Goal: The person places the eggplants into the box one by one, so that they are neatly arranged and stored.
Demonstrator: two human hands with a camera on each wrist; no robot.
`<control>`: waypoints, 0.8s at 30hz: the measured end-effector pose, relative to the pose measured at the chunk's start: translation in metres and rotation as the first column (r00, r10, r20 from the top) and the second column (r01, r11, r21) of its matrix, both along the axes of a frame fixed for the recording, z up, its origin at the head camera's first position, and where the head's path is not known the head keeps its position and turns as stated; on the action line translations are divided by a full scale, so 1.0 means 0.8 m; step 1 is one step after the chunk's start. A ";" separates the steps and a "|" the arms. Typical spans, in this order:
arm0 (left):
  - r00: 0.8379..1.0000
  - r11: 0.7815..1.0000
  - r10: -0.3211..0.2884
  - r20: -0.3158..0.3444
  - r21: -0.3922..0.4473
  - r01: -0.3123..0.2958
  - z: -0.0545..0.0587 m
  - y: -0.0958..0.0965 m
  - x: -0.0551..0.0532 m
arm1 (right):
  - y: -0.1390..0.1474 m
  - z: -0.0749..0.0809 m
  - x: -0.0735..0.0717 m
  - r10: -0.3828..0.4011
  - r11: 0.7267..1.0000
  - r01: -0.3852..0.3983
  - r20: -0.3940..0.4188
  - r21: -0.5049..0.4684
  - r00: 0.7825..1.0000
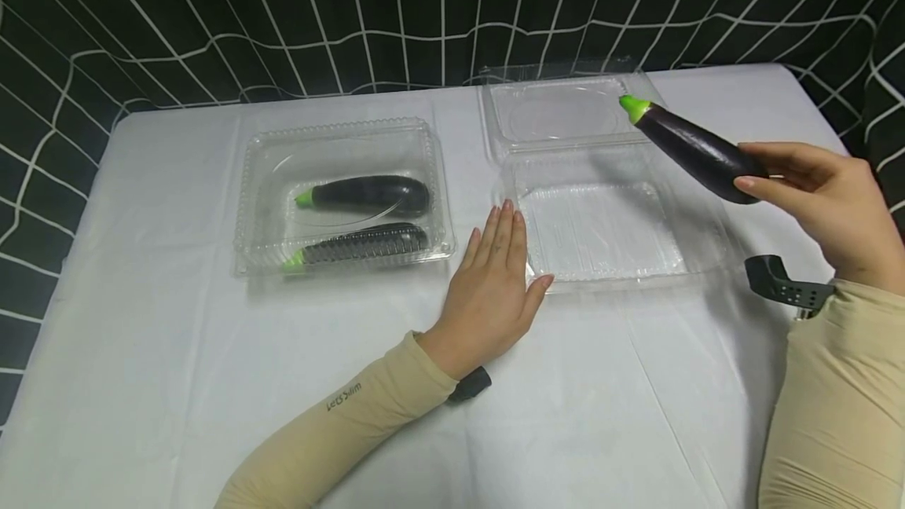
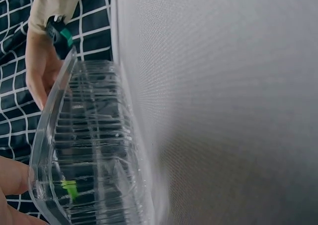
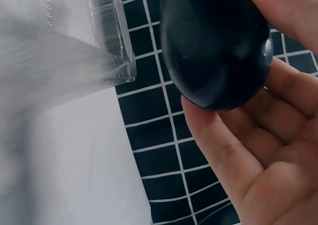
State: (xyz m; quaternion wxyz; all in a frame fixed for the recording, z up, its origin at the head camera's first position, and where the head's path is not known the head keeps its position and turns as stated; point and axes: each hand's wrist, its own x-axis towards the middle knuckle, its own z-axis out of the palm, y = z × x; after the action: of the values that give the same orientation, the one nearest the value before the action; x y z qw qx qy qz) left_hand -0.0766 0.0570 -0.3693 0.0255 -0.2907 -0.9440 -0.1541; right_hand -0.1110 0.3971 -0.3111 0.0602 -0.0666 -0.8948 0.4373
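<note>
My right hand [image 1: 837,206] pinches an eggplant [image 1: 696,149] by its thick bottom end. Its green cap points up and left, above the right side of an open clear plastic clamshell box [image 1: 601,234]. In the right wrist view, thumb and fingers hold the dark rounded end of the eggplant [image 3: 216,46]. My left hand [image 1: 488,289] lies with straight fingers against the left edge of that box. The left wrist view has its fingers [image 2: 12,178] at the box's clear rim [image 2: 44,140].
To the left stands another clear plastic box [image 1: 342,140], its lid apparently down, with two eggplants inside, one eggplant [image 1: 375,193] behind the other [image 1: 368,243]. The open box's lid [image 1: 566,112] leans back toward the far edge of the white table [image 1: 283,415]. Black grid-patterned cloth [image 1: 396,14] hangs behind.
</note>
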 end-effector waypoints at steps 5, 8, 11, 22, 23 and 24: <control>1.000 1.000 -0.003 0.002 0.009 0.003 0.000 0.000 -0.001 | -0.002 0.000 0.001 0.092 0.996 -0.092 0.050 0.004 0.995; 1.000 1.000 -0.006 -0.001 0.013 0.006 -0.001 0.000 -0.001 | -0.004 0.000 0.003 0.159 0.987 -0.160 0.098 0.008 0.982; 1.000 1.000 -0.009 -0.008 0.019 0.009 0.000 0.000 -0.001 | -0.008 0.001 0.002 0.213 0.976 -0.216 0.135 0.011 0.968; 1.000 1.000 -0.013 0.002 0.018 0.013 0.000 0.000 0.000 | -0.023 0.001 0.001 0.316 0.935 -0.343 0.231 0.085 0.920; 1.000 1.000 -0.012 0.002 0.015 0.012 0.000 0.000 0.000 | -0.025 0.001 0.001 0.334 0.929 -0.361 0.232 0.084 0.914; 1.000 1.000 -0.011 0.003 0.013 0.011 0.000 0.000 -0.001 | -0.028 0.001 0.001 0.348 0.923 -0.376 0.238 0.082 0.907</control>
State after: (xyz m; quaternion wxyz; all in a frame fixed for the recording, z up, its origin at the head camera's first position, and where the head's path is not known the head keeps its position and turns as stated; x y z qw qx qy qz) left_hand -0.0771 0.0569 -0.3692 0.0251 -0.2956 -0.9413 -0.1609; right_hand -0.1101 0.3751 -0.3103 -0.1170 0.0567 -0.9185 0.3735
